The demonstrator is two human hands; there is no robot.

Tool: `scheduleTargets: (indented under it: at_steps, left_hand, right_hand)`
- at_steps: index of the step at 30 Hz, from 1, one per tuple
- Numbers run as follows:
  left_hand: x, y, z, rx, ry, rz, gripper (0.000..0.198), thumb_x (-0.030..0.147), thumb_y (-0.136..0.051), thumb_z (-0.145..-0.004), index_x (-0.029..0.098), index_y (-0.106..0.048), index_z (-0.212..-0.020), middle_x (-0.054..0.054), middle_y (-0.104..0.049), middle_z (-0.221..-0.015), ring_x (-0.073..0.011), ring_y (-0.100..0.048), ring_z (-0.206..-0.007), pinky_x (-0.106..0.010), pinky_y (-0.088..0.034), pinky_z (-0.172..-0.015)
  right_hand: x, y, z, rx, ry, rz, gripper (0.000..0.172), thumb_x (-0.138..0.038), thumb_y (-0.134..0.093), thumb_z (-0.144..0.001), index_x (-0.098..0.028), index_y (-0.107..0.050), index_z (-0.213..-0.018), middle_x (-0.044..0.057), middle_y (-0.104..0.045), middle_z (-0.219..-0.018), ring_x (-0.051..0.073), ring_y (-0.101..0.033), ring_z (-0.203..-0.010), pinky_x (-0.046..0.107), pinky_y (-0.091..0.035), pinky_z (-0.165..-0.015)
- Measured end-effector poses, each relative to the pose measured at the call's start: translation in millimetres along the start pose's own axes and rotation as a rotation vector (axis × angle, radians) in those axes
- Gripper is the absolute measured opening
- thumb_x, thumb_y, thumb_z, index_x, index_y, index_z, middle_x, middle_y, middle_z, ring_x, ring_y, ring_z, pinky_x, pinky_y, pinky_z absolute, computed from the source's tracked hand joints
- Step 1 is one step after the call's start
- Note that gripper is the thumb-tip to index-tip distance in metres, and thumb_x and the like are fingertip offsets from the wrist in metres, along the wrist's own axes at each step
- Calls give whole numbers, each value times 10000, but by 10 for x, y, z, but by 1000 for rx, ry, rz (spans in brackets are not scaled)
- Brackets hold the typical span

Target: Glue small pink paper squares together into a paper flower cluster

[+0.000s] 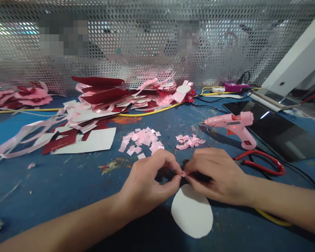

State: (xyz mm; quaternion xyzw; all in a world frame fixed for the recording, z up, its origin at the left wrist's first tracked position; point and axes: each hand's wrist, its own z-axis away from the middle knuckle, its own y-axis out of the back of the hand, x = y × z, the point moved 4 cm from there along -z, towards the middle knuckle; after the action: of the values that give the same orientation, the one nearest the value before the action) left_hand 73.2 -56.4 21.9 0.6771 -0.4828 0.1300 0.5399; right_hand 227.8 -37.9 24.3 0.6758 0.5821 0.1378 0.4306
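Between the fingertips of my left hand (153,180) and my right hand (217,176) is a small crumpled piece of pink paper (183,174). Both hands are closed in a pinch on it. Just below them lies a white paper oval (193,211) on the blue table. Beyond my left hand is a loose pile of flat pink paper squares (141,139). A smaller heap of crumpled pink paper bits (189,141) sits beyond my right hand.
A pink glue gun (232,124) stands at the right, near red-handled pliers (265,162) and a dark glass panel (280,131). Red and white paper scraps with pink ribbon (23,140) pile up at the left. A perforated metal screen (136,45) closes the back, with a yellow cable (152,112) before it.
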Motion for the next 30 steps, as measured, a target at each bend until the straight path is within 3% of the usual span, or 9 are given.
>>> scheduleTargets:
  at_steps: [9,15,22,27,30]
  left_hand:
    - [106,-16,34,34,-175,-221,227,55,-582,-744,229,-439,-770,37,-656,-724,-121,-645,-681,-221,-479,-622]
    - [144,-40,57,16,-156,-259,185,81,-529,-772,228,-422,-736,29,-651,-701,-131,-642,-674,-235,-475,-615]
    - [130,-46,73,29,-189,-230,271,27,-551,-738,230,-373,-766,43,-651,-718,-113,-642,-678,-203,-460,-601]
    - [103,-40,64,-3,-45,-4,282,17,-595,-716,205,-386,-688,45,-670,-712,-98,-643,-662,-198,-481,-622]
    - [14,-55,16,-55,198,256,302,72,-626,-740,192,-367,-643,29,-673,-708,-91,-633,-617,-188,-492,-579]
  right_hand:
    - [-40,-32,14,-14,50,150,159,-165,-476,-862,-150,-598,-761,15,-605,-620,133,-490,-561,280,-332,-520]
    - [-118,-13,19,-14,153,310,268,-137,-428,-884,-162,-601,-681,31,-598,-620,142,-483,-571,298,-332,-514]
    - [-237,12,37,-7,293,431,278,-101,-457,-873,-164,-606,-647,45,-634,-649,150,-504,-569,327,-345,-512]
    - [-307,81,68,-43,487,410,313,-140,-383,-888,-142,-655,-735,70,-669,-704,148,-504,-530,336,-352,-483]
    - [-221,109,61,17,392,402,248,-152,-427,-889,-146,-650,-780,45,-654,-662,148,-510,-548,324,-362,-501]
